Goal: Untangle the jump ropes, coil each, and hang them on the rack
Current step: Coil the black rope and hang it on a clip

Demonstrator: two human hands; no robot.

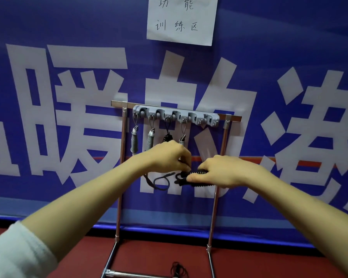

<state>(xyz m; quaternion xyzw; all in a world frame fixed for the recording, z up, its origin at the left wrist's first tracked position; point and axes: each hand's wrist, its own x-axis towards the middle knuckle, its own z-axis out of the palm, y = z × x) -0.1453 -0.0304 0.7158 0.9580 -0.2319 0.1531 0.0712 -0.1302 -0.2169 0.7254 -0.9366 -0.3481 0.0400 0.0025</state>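
A metal rack [124, 137] stands against the blue banner, with a grey hook strip [175, 115] across its top bar. Several coiled ropes hang from the hooks: two grey ones [134, 141] at the left, a black one [167, 136] and another grey one [182, 137] partly behind my left hand. My right hand [221, 171] grips a black coiled jump rope [199, 178] held level in front of the rack. My left hand [169, 157] pinches that rope's end, and a black loop [161, 182] hangs below it.
A white paper sign [182, 19] is taped on the banner above the rack. The hook at the strip's right end [210, 119] carries nothing. On the red floor, a loose black cord [179, 269] lies beside the rack's base bar [129, 274].
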